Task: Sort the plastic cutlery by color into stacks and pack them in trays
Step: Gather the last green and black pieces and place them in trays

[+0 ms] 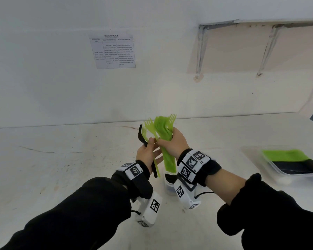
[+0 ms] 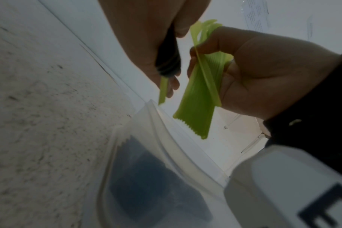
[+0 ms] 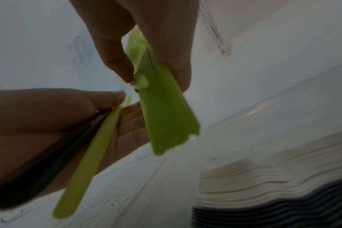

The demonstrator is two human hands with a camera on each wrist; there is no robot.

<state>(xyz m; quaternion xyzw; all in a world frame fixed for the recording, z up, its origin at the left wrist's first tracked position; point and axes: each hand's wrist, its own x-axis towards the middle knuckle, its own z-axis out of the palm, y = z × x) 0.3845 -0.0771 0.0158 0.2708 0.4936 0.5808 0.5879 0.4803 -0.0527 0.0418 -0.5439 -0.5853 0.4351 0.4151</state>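
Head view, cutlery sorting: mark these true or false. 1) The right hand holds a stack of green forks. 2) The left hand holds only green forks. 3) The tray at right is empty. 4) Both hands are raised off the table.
1) True: the right hand grips the stack of green forks.
2) False: the left hand holds a black fork along with green ones.
3) False: the tray holds green and black cutlery.
4) True: both are held above the table.
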